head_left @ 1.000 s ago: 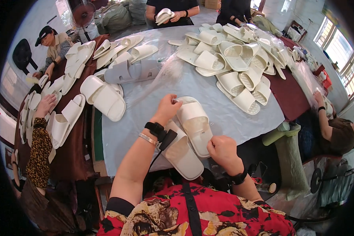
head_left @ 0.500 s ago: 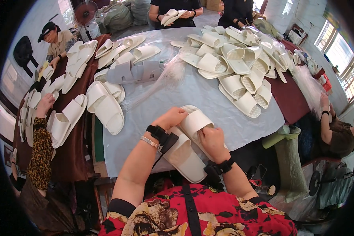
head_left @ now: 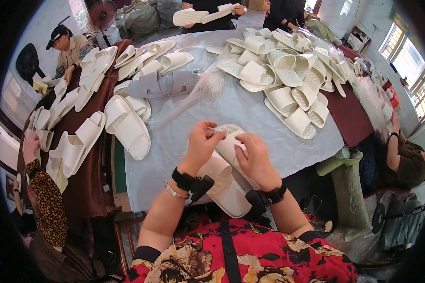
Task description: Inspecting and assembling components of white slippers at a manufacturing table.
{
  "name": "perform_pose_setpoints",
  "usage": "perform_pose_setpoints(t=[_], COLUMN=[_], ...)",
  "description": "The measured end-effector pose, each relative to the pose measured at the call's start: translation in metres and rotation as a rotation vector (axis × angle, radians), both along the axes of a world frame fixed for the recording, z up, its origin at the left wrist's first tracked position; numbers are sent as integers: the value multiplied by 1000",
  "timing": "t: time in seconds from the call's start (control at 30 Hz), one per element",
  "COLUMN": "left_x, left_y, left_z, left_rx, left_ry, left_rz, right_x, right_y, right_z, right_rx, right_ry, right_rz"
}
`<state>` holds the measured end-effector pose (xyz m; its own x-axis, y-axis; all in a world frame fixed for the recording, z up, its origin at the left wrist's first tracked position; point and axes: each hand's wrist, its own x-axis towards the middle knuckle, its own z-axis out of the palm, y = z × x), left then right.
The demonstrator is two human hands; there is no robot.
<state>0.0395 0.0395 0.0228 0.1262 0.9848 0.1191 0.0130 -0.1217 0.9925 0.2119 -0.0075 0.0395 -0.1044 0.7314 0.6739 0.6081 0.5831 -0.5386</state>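
Note:
A pair of white slippers lies in front of me at the table's near edge, heels toward my body. My left hand (head_left: 202, 145) is closed in a pinch beside the far slipper's toe; anything between its fingertips is too small to make out. Bent over the strap of that far slipper (head_left: 228, 144) is my right hand (head_left: 256, 159), its thumb and forefinger against the strap. The nearer slipper (head_left: 224, 188) lies to the left, partly behind my left wrist, its heel over the table edge.
A heap of white slippers (head_left: 288, 70) covers the table's far right. More white slippers (head_left: 127, 125) and a grey pair (head_left: 160, 85) lie left, near clear plastic film (head_left: 198, 99). Co-workers' hands (head_left: 31, 145) work around the tables. A fan (head_left: 101, 16) stands far left.
My left hand has come off the strap, rising slightly into a pinch. My right hand has shifted up from the strap's near edge onto its top. The far co-worker has spread a slipper pair apart.

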Motion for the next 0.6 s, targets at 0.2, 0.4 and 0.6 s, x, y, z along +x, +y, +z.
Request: perform_pose_setpoints(t=[0.2, 0.4, 0.6], left_x=[12, 15, 22], left_y=[-20, -25, -33], left_z=[-24, -30, -33], left_rx=[-1, 20, 137], left_ry=[-123, -166, -172], left_rz=[69, 79, 207], right_x=[-10, -9, -9], right_y=[9, 11, 15], right_z=[-23, -29, -30], right_rx=[-316, -393, -274], right_ry=[145, 224, 171], right_rz=[209, 274, 252])
